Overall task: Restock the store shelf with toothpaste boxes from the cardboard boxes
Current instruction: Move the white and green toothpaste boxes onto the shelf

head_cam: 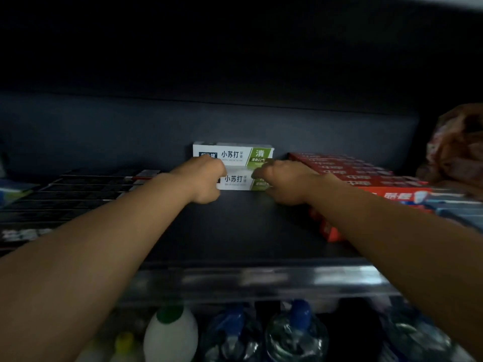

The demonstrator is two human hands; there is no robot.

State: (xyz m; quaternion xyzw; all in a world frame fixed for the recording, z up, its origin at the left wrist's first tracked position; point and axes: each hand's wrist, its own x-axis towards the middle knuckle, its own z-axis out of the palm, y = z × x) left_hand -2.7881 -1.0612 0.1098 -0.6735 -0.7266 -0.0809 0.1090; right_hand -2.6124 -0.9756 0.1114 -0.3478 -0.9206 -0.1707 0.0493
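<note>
At the centre of the frame, the upper white-and-green toothpaste box (233, 153) is showing "小苏打" on white and a large "清" with "清新口气" on its green panel, the lower toothpaste box (236, 181) is repeating "小苏打", while print on the red boxes (366, 173) at right is staying too blurred to read.

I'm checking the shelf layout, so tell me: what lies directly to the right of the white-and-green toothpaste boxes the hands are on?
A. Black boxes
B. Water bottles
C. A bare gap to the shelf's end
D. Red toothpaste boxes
D: the red toothpaste boxes lie in rows just right of the white-and-green toothpaste boxes, beside the right hand; the black boxes lie to the left.
</note>
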